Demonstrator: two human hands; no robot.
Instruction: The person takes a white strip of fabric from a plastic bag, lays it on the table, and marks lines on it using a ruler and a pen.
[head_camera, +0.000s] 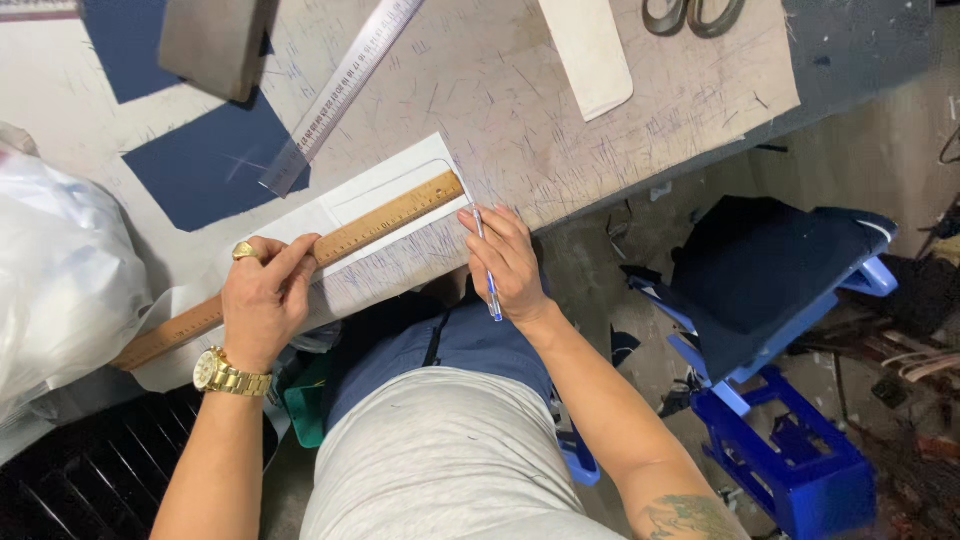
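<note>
Scratched table, white sheet under a wooden ruler.
Left hand pins it steady; right hand grips a pen at its edge.

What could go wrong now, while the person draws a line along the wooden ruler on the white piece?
1. The left hand presses the wooden ruler only near its middle, so the far end beside the pen may pivot and the line may bend.
2. The white piece lies at the table edge and could slide towards the lap.
3. The right hand grips the pen low, so its tip is hidden and the line could drift unseen.
</note>
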